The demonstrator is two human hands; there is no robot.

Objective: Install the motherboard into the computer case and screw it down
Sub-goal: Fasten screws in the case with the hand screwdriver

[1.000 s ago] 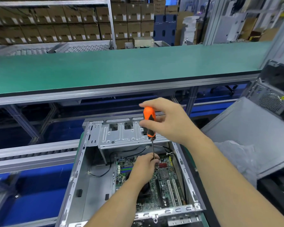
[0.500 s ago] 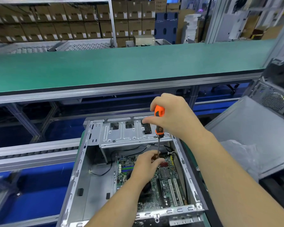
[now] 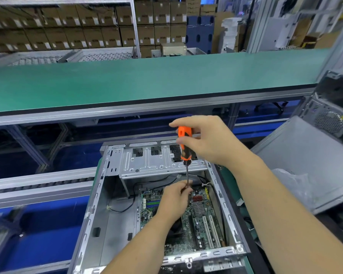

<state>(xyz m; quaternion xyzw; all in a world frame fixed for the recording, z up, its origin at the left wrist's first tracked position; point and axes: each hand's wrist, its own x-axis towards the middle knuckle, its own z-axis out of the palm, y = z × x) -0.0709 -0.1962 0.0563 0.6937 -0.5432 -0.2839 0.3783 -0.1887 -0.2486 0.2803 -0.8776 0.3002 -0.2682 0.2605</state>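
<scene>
Orange-handled screwdriver (image 3: 184, 144) gripped upright by right hand (image 3: 210, 141), shaft pinched near tip by left hand (image 3: 174, 200). Green motherboard (image 3: 198, 220) flat inside open metal computer case (image 3: 99, 194), directly beneath both hands, left hand just above its upper edge.

One open computer case (image 3: 99, 196) lies in front, and a second case (image 3: 333, 107) stands at the right edge, so two cases in all. One motherboard (image 3: 196, 230) sits inside the near case. Two white slots (image 3: 210, 231) run side by side on that board, with one silver heatsink (image 3: 198, 208) beyond them. There is one screwdriver (image 3: 183, 143), with an orange handle. Two hands show: the right hand (image 3: 210, 141) and the left hand (image 3: 173, 200). One grey panel (image 3: 305, 161) lies to the right, with one clear plastic bag (image 3: 291, 182) on it. One green belt (image 3: 147, 82) crosses behind. The cardboard boxes (image 3: 83, 26) stacked at the back are too many and too blurred to count.
</scene>
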